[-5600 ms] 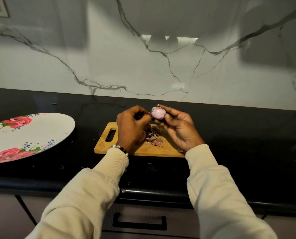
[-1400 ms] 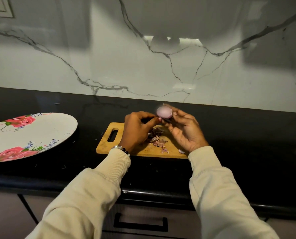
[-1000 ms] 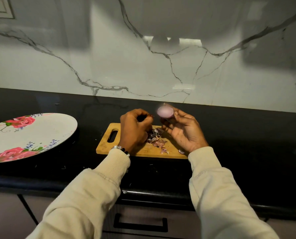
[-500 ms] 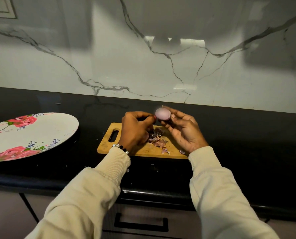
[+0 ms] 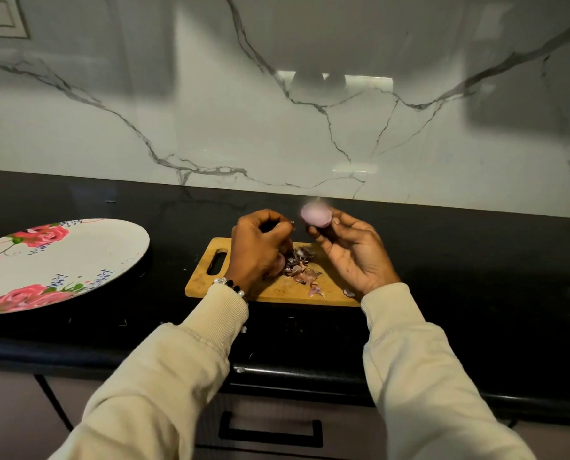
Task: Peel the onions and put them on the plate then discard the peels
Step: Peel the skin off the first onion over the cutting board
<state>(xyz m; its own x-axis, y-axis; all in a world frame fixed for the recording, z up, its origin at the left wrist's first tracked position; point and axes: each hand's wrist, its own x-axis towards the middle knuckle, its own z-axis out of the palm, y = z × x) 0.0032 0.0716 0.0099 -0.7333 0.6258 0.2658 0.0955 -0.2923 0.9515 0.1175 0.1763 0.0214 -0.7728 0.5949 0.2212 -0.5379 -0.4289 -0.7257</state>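
1. Head view, right hand (image 5: pixel 353 250): raised above the far right part of the cutting board (image 5: pixel 270 292), palm turned up, fingertips curled round a small pale pink onion (image 5: pixel 315 214). The onion is slightly blurred; it looks largely bare of dark skin.
2. Head view, left hand (image 5: pixel 260 247): just left of the onion and apart from it, a narrow gap between them. Its fingers are curled in, thumb against forefinger. A thin sliver shows at the fingertips, but I cannot tell whether it is a pinched piece of peel.
3. Peels (image 5: pixel 298 265): a loose purple heap on the board below and between the two hands, partly hidden by the left hand. A few stray scraps lie nearer the person, close to the right wrist.
4. Cutting board: wooden, flat on the black bench (image 5: pixel 476 287), under both hands, its handle slot to the left of the left hand.
5. Plate (image 5: pixel 77 260): large, white with pink roses, on the bench well to the left of the left hand. No onion lies on the part in view.
6. Sleeves (image 5: pixel 164 376): cream, on both forearms; a beaded bracelet (image 5: pixel 230 285) sits at the left wrist.
7. Marble wall (image 5: pixel 277 127): white with grey veins, beyond the hands.
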